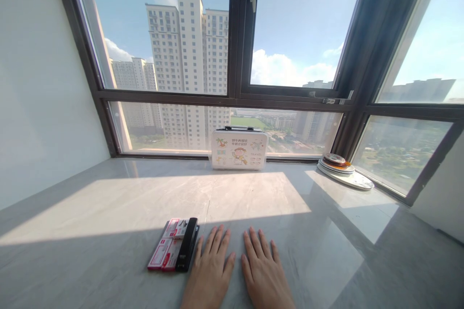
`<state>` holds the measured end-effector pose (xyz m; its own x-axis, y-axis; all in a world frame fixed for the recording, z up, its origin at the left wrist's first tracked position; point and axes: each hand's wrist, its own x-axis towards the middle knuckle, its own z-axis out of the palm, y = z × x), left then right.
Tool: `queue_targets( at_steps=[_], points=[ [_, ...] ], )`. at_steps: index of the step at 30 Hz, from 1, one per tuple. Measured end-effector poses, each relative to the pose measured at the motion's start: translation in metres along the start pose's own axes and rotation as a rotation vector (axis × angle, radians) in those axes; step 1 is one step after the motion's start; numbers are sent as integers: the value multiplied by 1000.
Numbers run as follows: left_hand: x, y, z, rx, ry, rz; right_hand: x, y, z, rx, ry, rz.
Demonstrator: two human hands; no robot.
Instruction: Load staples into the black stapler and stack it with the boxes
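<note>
My left hand [210,270] lies flat on the grey marble sill [108,212], fingers stretched out and empty. My right hand [264,270] rests flat beside it, also open and holding nothing. Just left of my left hand lies a black stapler [187,245], almost touching the little finger. Red and white staple boxes [166,247] lie against the stapler's left side.
A white case with cartoon print [239,149] stands against the window at the back. A stack of round plates [343,170] sits at the back right corner. A white wall closes the left side. Dark window frames run along the far edge.
</note>
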<state>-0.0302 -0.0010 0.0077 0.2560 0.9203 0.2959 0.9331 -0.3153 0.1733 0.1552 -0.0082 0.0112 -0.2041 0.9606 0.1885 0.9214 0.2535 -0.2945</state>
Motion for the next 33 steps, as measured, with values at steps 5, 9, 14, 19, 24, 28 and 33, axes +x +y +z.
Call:
queue_targets(
  at_steps=[5, 9, 14, 19, 24, 28, 33],
  points=[
    [0, 0, 0, 8, -12, 2, -2, -1, -2, -10, -20, -4],
    [-1, 3, -2, 12, -24, -4, -4, -3, -3, -7, -25, -1],
    [-1, 3, 0, 27, -6, 4, -8, -4, -4, -10, -23, 7],
    [-1, 3, 0, 46, 27, 28, -9, -6, -8, 41, 16, 33],
    [-19, 1, -4, 36, 18, 76, 16, -47, -16, 278, 48, 116],
    [-52, -15, 6, -17, -60, 183, 53, -110, -11, 507, 62, -40],
    [-81, -34, -7, -158, -121, 154, 84, -145, -1, 512, 20, -83]
  ],
)
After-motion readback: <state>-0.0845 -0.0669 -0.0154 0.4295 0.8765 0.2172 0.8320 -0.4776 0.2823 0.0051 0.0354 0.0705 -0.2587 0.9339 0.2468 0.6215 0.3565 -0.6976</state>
